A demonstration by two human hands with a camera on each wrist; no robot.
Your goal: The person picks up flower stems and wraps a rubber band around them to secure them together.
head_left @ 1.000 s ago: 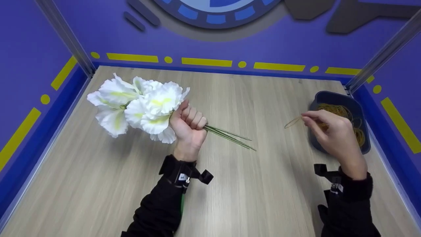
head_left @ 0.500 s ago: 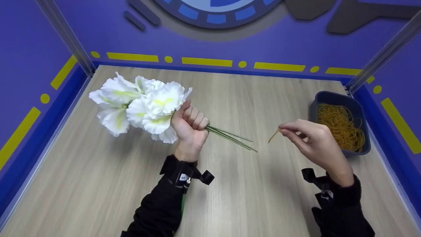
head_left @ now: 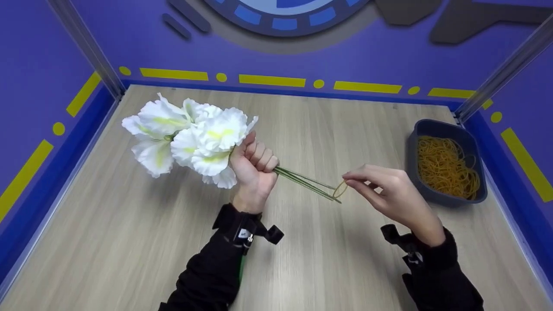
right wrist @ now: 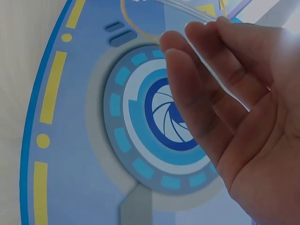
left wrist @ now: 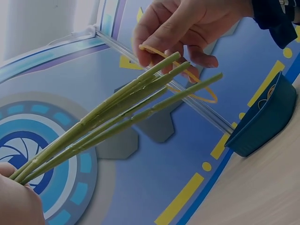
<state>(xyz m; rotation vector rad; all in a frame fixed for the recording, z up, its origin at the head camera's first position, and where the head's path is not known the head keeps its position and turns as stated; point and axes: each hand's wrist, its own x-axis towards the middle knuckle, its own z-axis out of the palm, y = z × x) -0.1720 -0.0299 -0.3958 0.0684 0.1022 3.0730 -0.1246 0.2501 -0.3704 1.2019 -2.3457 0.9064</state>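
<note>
My left hand (head_left: 257,172) grips a bunch of artificial white flowers (head_left: 198,138) by the stems, just below the blooms. The blooms, white with yellow-green streaks, point left. Several green stems (left wrist: 112,110) stick out past the fist toward the right. My right hand (head_left: 384,190) pinches a thin yellow rubber band (head_left: 340,190) between thumb and fingertips. The band hangs as a loop right at the stem ends. In the left wrist view the loop overlaps the stem tips. The right wrist view shows the right palm, with part of the band at the top edge.
A dark grey-blue tub (head_left: 451,202) at the right side of the wooden table (head_left: 328,268) holds a heap of yellow rubber bands (head_left: 445,168). Blue walls (head_left: 268,60) with yellow marks enclose the table at the back and both sides.
The right hand has moved left from over the tub, carrying the rubber band to the stem ends. The left hand and flowers have shifted slightly right.
</note>
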